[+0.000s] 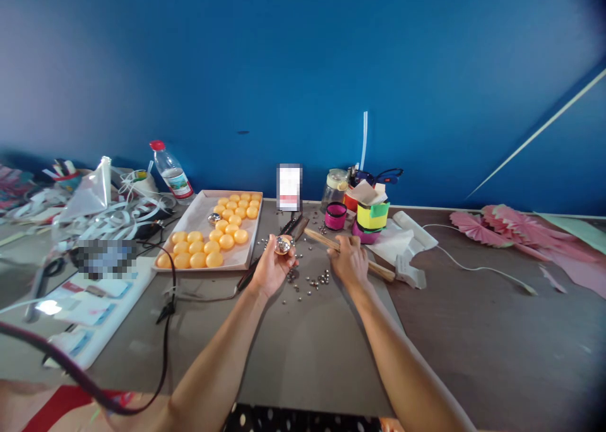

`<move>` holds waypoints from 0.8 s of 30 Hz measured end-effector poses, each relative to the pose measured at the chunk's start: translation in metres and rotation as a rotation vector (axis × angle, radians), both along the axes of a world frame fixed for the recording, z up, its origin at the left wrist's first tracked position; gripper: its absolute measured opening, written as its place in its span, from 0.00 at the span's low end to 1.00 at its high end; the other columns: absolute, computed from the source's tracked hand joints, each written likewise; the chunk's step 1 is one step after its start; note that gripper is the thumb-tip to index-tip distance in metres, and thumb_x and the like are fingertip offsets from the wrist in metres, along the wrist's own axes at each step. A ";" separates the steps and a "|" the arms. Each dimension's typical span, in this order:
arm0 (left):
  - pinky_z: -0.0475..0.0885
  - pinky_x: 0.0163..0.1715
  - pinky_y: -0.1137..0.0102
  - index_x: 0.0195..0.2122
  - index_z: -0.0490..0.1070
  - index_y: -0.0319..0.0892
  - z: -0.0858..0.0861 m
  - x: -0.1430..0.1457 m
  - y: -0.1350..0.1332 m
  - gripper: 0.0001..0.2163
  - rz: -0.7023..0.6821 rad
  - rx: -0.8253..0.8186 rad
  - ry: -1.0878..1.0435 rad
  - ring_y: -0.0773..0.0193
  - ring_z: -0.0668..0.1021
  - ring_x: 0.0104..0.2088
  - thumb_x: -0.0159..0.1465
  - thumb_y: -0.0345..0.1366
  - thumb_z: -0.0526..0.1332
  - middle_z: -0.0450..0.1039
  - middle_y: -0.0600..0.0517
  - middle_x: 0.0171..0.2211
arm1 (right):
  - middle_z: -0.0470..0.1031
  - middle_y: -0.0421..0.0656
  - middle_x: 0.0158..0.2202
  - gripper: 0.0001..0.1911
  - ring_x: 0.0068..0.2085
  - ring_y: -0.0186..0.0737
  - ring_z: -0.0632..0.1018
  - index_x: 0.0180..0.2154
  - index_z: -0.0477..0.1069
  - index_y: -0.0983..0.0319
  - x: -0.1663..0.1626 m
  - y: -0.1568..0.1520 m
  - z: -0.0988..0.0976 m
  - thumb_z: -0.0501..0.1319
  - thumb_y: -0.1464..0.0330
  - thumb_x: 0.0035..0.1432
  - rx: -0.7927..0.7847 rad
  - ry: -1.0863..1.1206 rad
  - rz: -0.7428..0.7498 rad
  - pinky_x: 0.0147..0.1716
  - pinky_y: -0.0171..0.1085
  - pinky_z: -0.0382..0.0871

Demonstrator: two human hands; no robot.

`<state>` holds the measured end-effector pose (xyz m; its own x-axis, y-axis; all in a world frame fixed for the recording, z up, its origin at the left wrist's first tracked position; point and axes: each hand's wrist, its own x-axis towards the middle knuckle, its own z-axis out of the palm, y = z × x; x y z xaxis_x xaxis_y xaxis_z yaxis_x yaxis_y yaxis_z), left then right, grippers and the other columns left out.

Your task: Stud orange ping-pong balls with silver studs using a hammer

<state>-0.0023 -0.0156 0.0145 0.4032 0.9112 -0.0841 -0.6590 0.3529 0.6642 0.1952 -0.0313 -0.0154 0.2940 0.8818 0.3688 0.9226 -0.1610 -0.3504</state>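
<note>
The left hand (274,264), palm turned up, is held forward above the worktop (312,350), a silver-studded ball (283,246) gripped; the right hand (349,258), palm down, fingers bent, is placed across a wooden stick (381,270), whether gripped cannot be told.

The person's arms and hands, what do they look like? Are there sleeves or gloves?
No gloves: the left hand and right hand are both bare. The forearms show no sleeves, and I see no watch or bracelet at either wrist. Any rings are too small to make out. Black cloth with pale dots shows at the bottom edge, perhaps clothing.
</note>
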 end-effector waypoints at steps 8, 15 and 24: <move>0.69 0.27 0.72 0.36 0.69 0.40 0.000 -0.001 0.002 0.20 0.017 -0.034 -0.006 0.72 0.65 0.19 0.60 0.54 0.57 0.65 0.55 0.23 | 0.70 0.50 0.41 0.12 0.40 0.44 0.73 0.44 0.70 0.61 -0.003 0.000 0.004 0.55 0.65 0.59 0.318 0.168 0.168 0.40 0.40 0.66; 0.69 0.25 0.71 0.35 0.70 0.39 0.000 -0.001 0.005 0.20 0.080 -0.070 -0.005 0.71 0.66 0.18 0.61 0.54 0.55 0.66 0.53 0.22 | 0.74 0.48 0.32 0.14 0.34 0.42 0.74 0.36 0.69 0.61 -0.015 -0.011 0.018 0.46 0.66 0.65 0.417 0.162 0.364 0.35 0.37 0.64; 0.68 0.25 0.71 0.32 0.69 0.39 -0.001 -0.001 0.007 0.20 0.128 -0.087 -0.014 0.71 0.65 0.17 0.61 0.54 0.55 0.66 0.54 0.21 | 0.75 0.47 0.30 0.14 0.31 0.41 0.73 0.35 0.69 0.63 -0.019 -0.016 0.024 0.46 0.67 0.64 0.424 0.095 0.462 0.33 0.37 0.61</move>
<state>-0.0033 -0.0091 0.0133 0.2862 0.9448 -0.1598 -0.7112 0.3212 0.6253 0.1766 -0.0475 0.0081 -0.0335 0.7084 0.7050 0.8255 0.4173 -0.3801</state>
